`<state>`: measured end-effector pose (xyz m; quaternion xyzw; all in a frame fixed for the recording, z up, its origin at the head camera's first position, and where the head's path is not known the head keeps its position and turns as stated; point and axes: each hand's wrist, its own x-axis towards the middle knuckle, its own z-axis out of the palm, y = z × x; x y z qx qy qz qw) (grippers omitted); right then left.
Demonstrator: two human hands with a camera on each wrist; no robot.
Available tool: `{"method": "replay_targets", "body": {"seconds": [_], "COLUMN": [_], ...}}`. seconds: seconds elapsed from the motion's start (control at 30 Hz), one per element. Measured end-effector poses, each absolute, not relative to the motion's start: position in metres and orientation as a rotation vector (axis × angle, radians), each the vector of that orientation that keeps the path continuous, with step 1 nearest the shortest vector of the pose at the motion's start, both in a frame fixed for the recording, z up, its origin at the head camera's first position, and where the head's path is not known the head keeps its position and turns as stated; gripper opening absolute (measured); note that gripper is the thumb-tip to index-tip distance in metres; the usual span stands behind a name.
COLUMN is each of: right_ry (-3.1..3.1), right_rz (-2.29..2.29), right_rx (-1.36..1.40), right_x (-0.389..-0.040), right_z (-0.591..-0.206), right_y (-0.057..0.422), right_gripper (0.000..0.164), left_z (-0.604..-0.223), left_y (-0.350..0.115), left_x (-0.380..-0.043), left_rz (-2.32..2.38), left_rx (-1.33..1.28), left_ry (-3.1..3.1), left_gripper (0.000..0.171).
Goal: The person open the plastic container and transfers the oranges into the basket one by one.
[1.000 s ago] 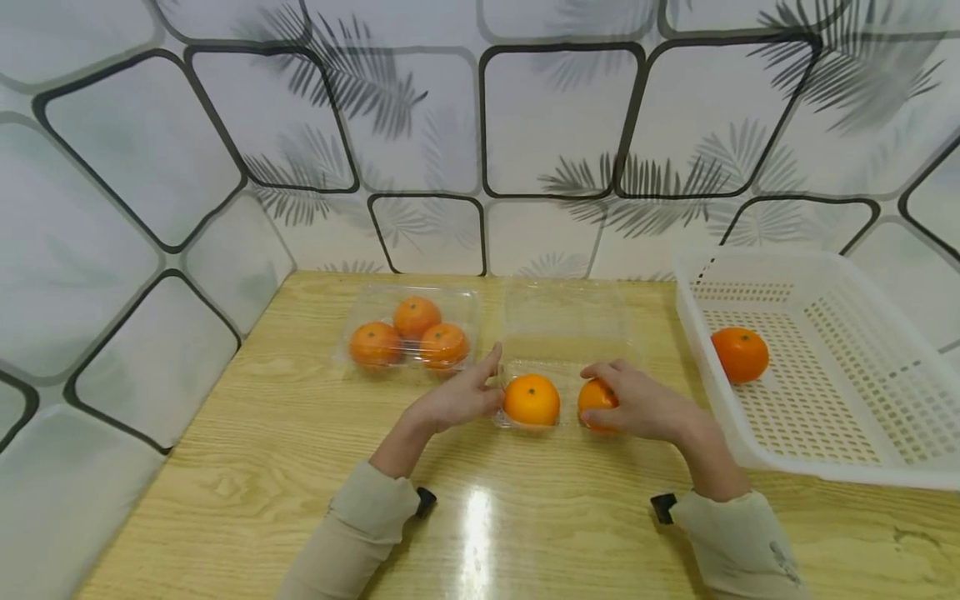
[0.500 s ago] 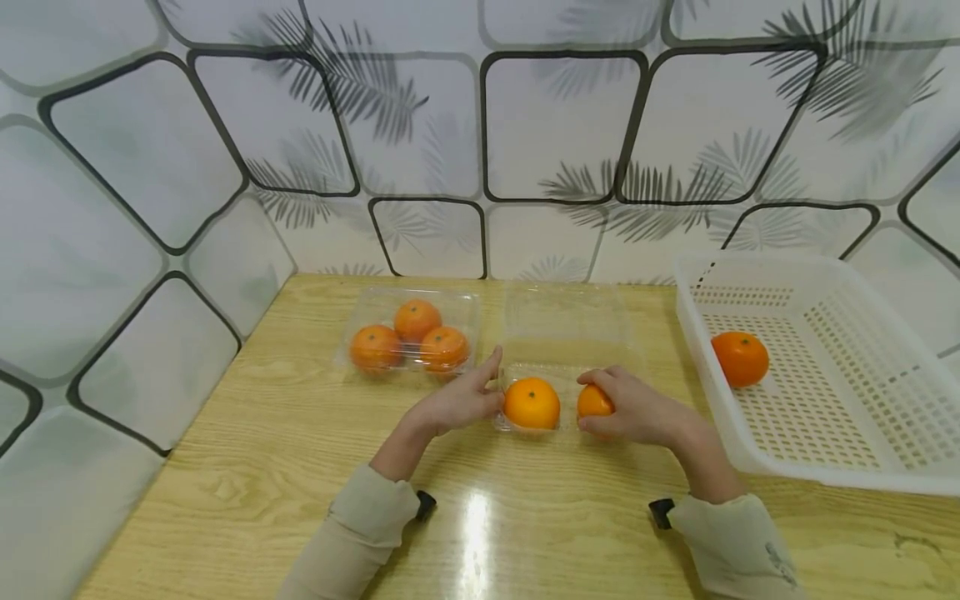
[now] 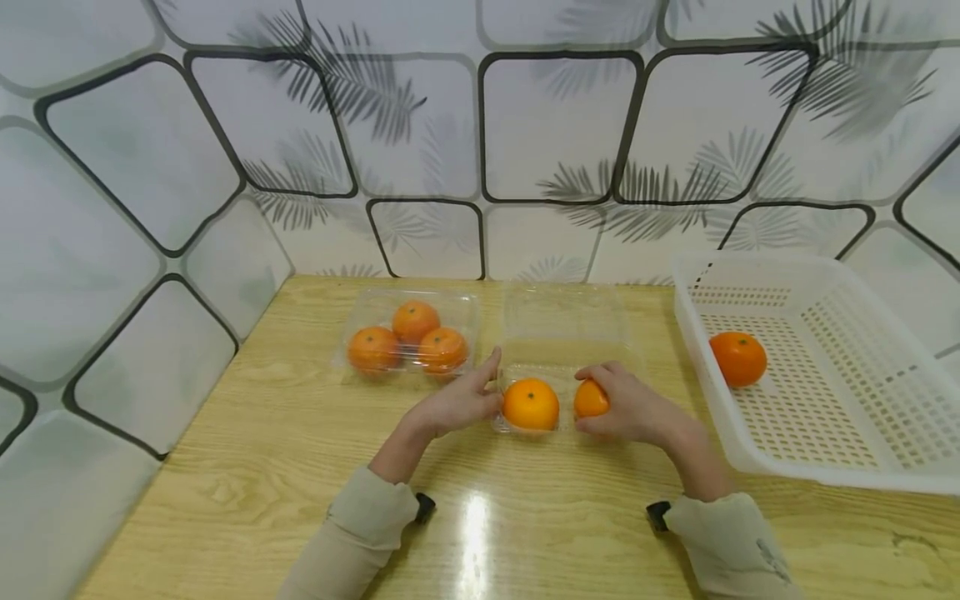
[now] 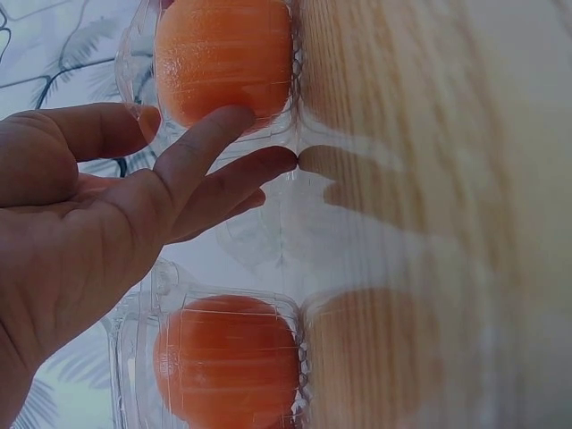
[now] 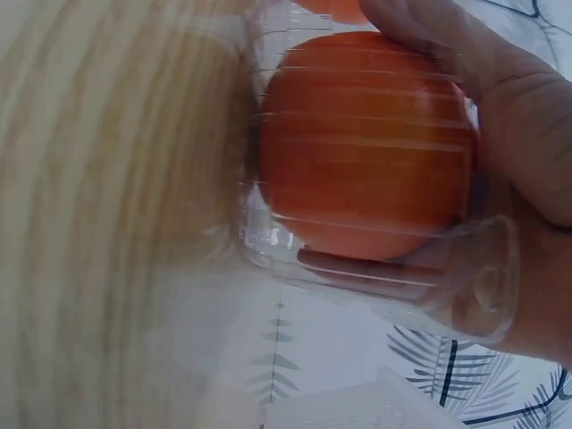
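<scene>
An open clear plastic clamshell box lies mid-table, its lid folded back toward the wall. One orange sits in its left end. My left hand is at that end; in the left wrist view its fingers are nearly straight and rest against the box wall beside the orange. With my right hand I grip a second orange at the right end of the box. The right wrist view shows this orange behind the clear wall, thumb on one side and a finger on the other.
Left of the open box stands a closed clear box with three oranges in it. A white perforated basket stands at the right, holding one orange. A patterned wall covering rises behind the table.
My right hand has shifted slightly left with the orange, and its fingers cover more of it. The left hand stays at the box's left end.
</scene>
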<state>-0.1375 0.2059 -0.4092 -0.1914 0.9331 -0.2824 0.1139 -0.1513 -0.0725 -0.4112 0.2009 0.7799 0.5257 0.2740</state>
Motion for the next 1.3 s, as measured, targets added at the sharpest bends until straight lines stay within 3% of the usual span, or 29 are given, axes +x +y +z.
{"method": "replay_targets", "body": {"seconds": [1.3], "right_ry": [2.910], "right_rz": [-0.664], "right_rx": [-0.547], "right_x": [-0.139], "right_z": [-0.419], "right_y": [0.197], "right_gripper": [0.058], "left_z": [-0.412], "left_y": [-0.071], "left_x": [-0.151], "left_rz": [1.380], "left_rx": [0.531], "left_ry": [2.140], "left_gripper": [0.077]}}
